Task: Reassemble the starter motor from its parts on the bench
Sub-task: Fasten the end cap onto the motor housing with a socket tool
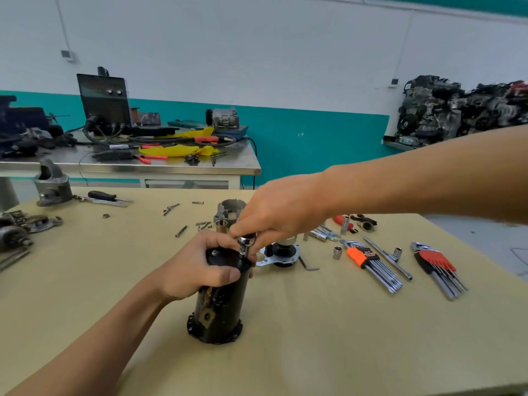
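A black cylindrical starter motor body [220,312] stands upright on the tan bench top [314,338]. My left hand [197,267] wraps around its upper part, thumb across the front. My right hand [280,212] reaches in from the right and pinches a chrome socket driver [246,244] that stands on the right side of the motor's top cap. Just behind lie a grey drive housing [228,211] and a black part on a shiny flange plate [281,254]. Another grey nose housing [53,185] sits far left.
Loose bolts and pins [180,231] lie behind the motor. Two hex key sets [371,264] [438,267], loose sockets [337,252] and a T-handle wrench [388,257] lie to the right. Dirty motor parts [17,230] sit at the left edge. A steel table with a welder [104,101] stands behind.
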Action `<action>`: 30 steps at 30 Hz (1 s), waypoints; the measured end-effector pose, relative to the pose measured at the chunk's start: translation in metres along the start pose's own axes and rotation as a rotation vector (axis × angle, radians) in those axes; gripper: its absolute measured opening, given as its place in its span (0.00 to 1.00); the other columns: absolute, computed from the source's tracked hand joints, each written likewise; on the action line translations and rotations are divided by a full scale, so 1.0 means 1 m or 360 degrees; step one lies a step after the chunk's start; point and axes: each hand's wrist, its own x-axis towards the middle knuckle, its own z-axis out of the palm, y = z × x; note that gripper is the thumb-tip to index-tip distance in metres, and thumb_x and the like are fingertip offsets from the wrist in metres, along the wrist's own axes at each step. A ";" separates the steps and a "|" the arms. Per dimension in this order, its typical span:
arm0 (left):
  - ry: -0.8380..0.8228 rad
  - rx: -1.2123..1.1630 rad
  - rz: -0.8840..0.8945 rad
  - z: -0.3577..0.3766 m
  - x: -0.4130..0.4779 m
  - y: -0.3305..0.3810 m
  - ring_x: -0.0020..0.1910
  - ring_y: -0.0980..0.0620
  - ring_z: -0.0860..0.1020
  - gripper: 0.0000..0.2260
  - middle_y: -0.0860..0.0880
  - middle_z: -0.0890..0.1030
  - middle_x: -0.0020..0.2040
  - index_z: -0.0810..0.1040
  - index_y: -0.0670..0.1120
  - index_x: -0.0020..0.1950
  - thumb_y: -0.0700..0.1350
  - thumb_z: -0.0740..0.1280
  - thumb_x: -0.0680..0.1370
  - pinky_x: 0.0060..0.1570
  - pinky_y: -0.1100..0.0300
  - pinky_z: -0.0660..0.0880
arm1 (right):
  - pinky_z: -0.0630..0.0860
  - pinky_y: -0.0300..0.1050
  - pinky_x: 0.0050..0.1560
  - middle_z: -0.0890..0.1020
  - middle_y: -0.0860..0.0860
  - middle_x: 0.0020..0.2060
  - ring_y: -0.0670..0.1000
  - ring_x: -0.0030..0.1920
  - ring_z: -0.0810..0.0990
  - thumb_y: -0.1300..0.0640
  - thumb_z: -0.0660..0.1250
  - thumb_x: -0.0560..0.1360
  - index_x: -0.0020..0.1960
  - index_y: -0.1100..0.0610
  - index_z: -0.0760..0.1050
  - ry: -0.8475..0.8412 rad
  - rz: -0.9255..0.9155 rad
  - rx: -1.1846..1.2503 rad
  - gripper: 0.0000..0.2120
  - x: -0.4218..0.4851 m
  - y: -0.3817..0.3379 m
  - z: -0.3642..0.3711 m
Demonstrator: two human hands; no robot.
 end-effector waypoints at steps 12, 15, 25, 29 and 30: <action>0.0090 0.0298 -0.0006 0.010 0.004 0.005 0.41 0.43 0.80 0.12 0.41 0.81 0.41 0.83 0.46 0.46 0.49 0.71 0.65 0.43 0.51 0.78 | 0.77 0.37 0.32 0.84 0.52 0.30 0.45 0.27 0.81 0.47 0.63 0.81 0.43 0.57 0.80 0.0052 0.0873 0.0615 0.16 -0.004 -0.016 0.022; 0.0033 0.0272 0.0000 0.005 0.002 0.007 0.42 0.39 0.80 0.13 0.41 0.82 0.41 0.85 0.47 0.45 0.50 0.71 0.64 0.43 0.47 0.77 | 0.68 0.39 0.40 0.81 0.49 0.42 0.47 0.40 0.76 0.49 0.62 0.82 0.55 0.55 0.77 0.0207 0.0363 0.0297 0.10 -0.019 -0.011 0.027; 0.0065 0.0381 -0.0134 0.014 0.010 0.010 0.42 0.44 0.80 0.14 0.41 0.82 0.43 0.83 0.47 0.45 0.53 0.71 0.64 0.43 0.48 0.77 | 0.67 0.39 0.32 0.73 0.43 0.28 0.47 0.31 0.74 0.46 0.63 0.81 0.42 0.51 0.71 0.0308 0.0477 0.0431 0.12 -0.023 -0.004 0.039; 0.0311 0.0388 -0.0262 0.037 0.019 0.012 0.34 0.59 0.80 0.14 0.52 0.84 0.41 0.77 0.54 0.45 0.49 0.74 0.62 0.36 0.63 0.78 | 0.72 0.34 0.29 0.80 0.50 0.22 0.44 0.24 0.79 0.48 0.63 0.82 0.37 0.58 0.74 0.0249 0.0852 0.0703 0.19 -0.030 -0.013 0.045; 0.0368 0.0379 -0.0281 0.042 0.020 0.012 0.34 0.60 0.80 0.17 0.53 0.84 0.42 0.75 0.54 0.47 0.49 0.74 0.61 0.36 0.62 0.78 | 0.75 0.37 0.31 0.82 0.52 0.24 0.45 0.25 0.81 0.47 0.62 0.82 0.38 0.59 0.74 0.0195 0.0960 0.0788 0.19 -0.030 -0.015 0.045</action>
